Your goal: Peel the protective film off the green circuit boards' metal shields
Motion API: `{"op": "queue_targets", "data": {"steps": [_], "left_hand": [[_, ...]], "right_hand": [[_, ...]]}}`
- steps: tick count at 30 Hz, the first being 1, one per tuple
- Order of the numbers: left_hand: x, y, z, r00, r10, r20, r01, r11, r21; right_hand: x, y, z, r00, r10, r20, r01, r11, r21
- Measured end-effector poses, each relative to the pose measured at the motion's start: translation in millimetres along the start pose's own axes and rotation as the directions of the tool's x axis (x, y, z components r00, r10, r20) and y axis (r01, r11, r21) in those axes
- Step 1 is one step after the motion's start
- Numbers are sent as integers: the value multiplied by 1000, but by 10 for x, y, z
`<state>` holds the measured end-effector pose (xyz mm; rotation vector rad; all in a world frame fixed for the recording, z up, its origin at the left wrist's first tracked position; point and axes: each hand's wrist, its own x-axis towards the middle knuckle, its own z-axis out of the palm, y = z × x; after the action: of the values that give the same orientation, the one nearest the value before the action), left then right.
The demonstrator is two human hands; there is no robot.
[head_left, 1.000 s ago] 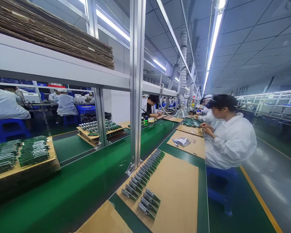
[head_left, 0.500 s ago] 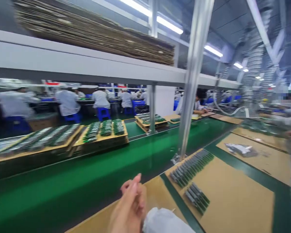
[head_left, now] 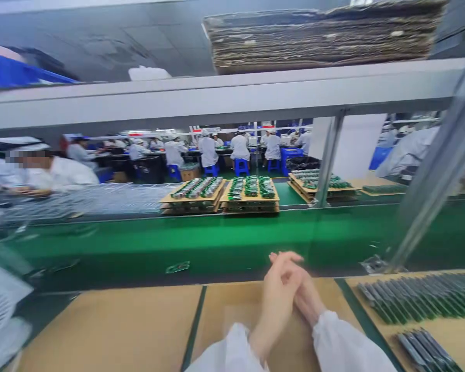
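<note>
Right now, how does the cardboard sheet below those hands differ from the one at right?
The middle sheet lies beneath the left hand and right hand; the right sheet carries two groups of circuit boards. The middle sheet shows both side edges; the right sheet runs off the picture's right edge. Both are brown and lie on the green work surface.

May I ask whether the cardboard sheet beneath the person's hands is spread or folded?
Spread: the cardboard sheet lies flat, no fold visible, though the left hand and right hand hide part.
</note>
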<state>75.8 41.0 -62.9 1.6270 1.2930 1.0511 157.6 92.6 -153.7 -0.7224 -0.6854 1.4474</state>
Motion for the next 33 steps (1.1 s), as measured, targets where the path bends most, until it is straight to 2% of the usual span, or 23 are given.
{"op": "queue_targets", "data": {"steps": [3, 5, 8, 10, 13, 16, 18, 20, 21, 24, 25, 26, 27, 29, 33], "left_hand": [[229, -269, -566, 993, -22, -114, 55, 954, 293], [289, -451, -1045, 976, -79, -204, 167, 874, 456], [262, -677, -1676, 936, -187, -298, 335, 732, 593], [222, -790, -1951, 916, -246, -318, 397, 673, 624], [210, -893, -2120, 901, -302, -311, 433, 660, 614], [261, -882, -2034, 893, -309, -326, 442, 736, 513], [267, -800, -1842, 893, -311, -326, 425, 821, 381], [188, -677, -1544, 908, -327, -263, 384, 900, 208], [107, -611, -1362, 921, -336, -199, 362, 925, 112], [-269, -451, -780, 934, -355, 43, 358, 925, -128], [-413, -422, -605, 924, -358, 132, 380, 895, -234], [-552, -408, -454, 901, -364, 239, 434, 774, -461], [-678, -406, -330, 889, -346, 300, 458, 659, -596], [-867, -431, -168, 888, -323, 329, 453, 482, -750], [-994, -518, -97, 904, -330, 272, 399, 418, -816]], "right_hand": [[12, -41, -22, 997, 73, 10, -74, 992, 104], [19, -60, -40, 995, 95, -7, -93, 985, 147], [27, -55, -38, 991, 126, -34, -118, 979, 167], [34, -37, -17, 989, 143, -48, -133, 977, 165], [32, -19, 33, 987, 150, -54, -140, 977, 158], [-1, -33, 90, 987, 159, -27, -154, 979, 134], [-34, -59, 124, 986, 168, -1, -167, 980, 110], [-64, -88, 154, 986, 164, 24, -166, 983, 84], [-75, -99, 166, 987, 155, 35, -158, 985, 71], [-72, -106, 201, 993, 110, 47, -112, 993, 27], [-60, -99, 213, 995, 92, 39, -92, 996, 12], [-46, -90, 225, 997, 71, 23, -71, 998, -4], [-36, -82, 236, 999, 47, 0, -47, 999, -22], [-48, -81, 256, 999, -2, -53, -1, 998, -66], [-344, -191, 272, 996, -36, -79, 20, 981, -193]]}}
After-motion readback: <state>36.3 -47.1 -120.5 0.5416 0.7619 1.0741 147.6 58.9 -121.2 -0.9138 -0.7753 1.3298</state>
